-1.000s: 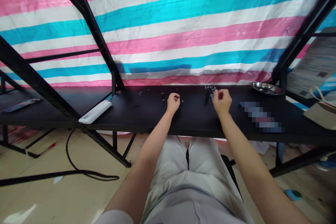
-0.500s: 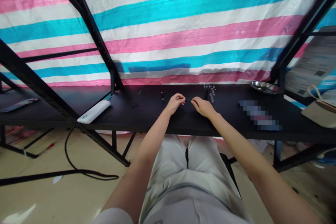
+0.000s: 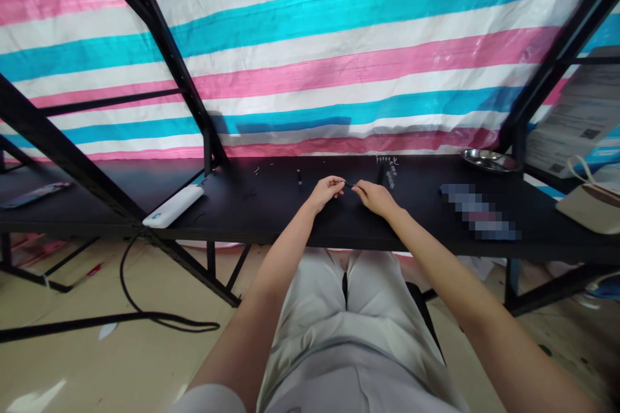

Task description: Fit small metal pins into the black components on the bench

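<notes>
Just above the black tabletop (image 3: 271, 216), a thin dark stick-like piece (image 3: 349, 185) spans the gap between my two hands. My left hand (image 3: 327, 193) is closed in a pinch on its left end. The fingers of my right hand (image 3: 374, 197) are closed around its right end. Its exact kind is too small to make out. A short dark cylinder with pale ends (image 3: 299, 177) stands left of my left hand. Past my right hand are a dark upright piece (image 3: 381, 174) and a cluster of small clear pieces (image 3: 391, 175).
Small white bits (image 3: 386, 159) line the table's back edge. A shiny metal dish (image 3: 490, 161) and a blurred blue packet (image 3: 477, 211) lie to the right, a beige bag (image 3: 591, 206) beyond. At left are a white power bank (image 3: 174, 206) and black metal frame bars (image 3: 165, 45).
My left hand has shifted slightly to the right and its fingertips have changed position on the dark piece. My right hand has stayed nearly still.
</notes>
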Demonstrator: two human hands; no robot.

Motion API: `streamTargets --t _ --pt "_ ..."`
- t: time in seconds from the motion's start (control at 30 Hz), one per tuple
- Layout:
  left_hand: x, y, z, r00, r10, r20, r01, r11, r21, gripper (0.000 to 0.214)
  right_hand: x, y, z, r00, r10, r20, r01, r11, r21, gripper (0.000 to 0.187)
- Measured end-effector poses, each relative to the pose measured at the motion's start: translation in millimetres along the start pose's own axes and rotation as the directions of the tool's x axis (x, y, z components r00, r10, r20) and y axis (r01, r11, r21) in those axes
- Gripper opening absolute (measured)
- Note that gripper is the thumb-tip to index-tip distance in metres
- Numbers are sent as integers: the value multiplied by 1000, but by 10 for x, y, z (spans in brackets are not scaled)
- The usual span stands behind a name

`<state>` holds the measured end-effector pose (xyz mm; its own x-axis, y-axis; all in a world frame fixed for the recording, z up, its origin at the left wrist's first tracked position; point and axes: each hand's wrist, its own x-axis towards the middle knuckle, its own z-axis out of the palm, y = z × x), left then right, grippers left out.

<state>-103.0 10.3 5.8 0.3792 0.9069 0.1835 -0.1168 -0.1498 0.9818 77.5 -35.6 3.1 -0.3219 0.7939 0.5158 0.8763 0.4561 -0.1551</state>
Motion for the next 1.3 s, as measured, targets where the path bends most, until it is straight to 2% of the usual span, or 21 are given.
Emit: streamTargets --t 0.23,0.53,0.77,1.03,1.3 --pt "20 -13 -13 1000 14 -2 -14 999 49 22 12 5 31 997 -42 -59 45 998 47 36" --pt "58 -63 -2 1000 -7 -19 9 994 110 32 21 -14 55 998 -50 -45 53 997 63 36" --pt "51 -88 20 998 30 -61 -20 987 160 38 9 -40 26 998 -54 -35 56 997 47 38" --pt "39 -87 50 991 36 -129 -20 992 123 34 4 -45 9 998 -60 -12 60 998 28 40" --pt "27 -57 61 989 29 -146 -13 994 107 32 -2 -15 22 996 -64 -57 63 998 -8 39"
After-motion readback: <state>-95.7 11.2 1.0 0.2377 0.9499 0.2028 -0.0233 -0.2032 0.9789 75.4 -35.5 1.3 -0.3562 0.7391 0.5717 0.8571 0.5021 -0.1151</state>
